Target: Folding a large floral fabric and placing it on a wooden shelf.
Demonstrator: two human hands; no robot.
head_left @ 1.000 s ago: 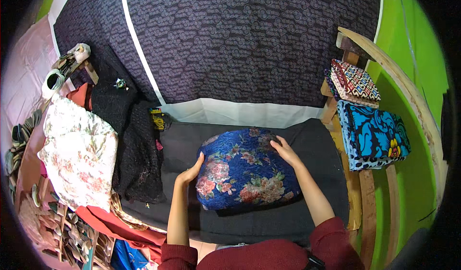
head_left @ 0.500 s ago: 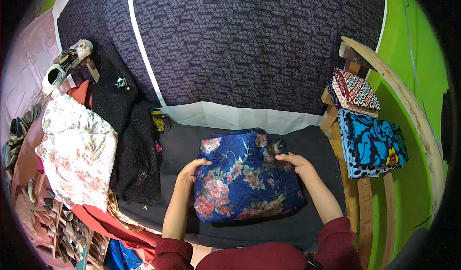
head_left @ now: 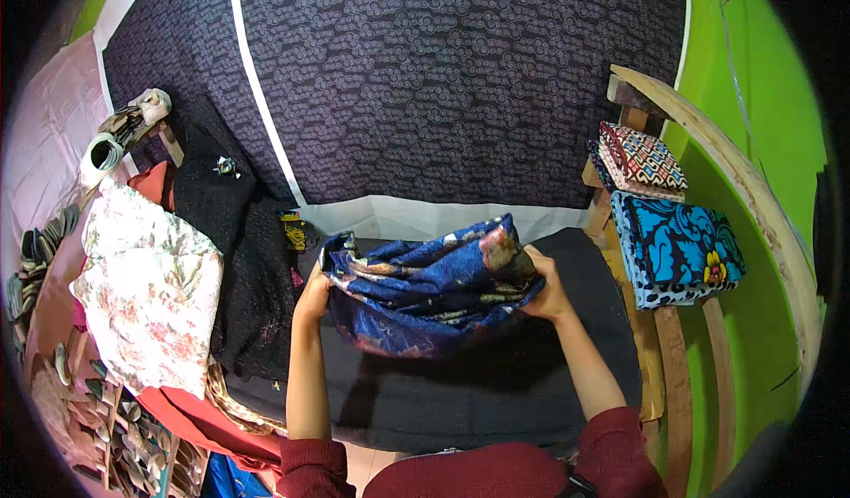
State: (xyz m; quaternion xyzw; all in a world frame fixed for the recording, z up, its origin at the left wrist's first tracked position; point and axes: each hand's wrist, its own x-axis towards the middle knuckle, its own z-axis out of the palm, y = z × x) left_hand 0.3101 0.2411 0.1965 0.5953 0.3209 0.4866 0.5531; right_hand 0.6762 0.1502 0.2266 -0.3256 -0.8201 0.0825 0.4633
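At frame centre, the left hand (head_left: 313, 293) and right hand (head_left: 547, 287) grip opposite ends of a bunched blue floral cloth (head_left: 425, 284) — lifted over the dark-covered desk (head_left: 496, 383). Centre right, folded patterned fabrics (head_left: 673, 246) sit on a wooden shelf (head_left: 660, 339) — against a green wall (head_left: 761, 100).

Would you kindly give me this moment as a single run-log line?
left hand: grips blue floral cloth at its left edge | right hand: grips its right edge | cloth: bunched, lifted above dark mat
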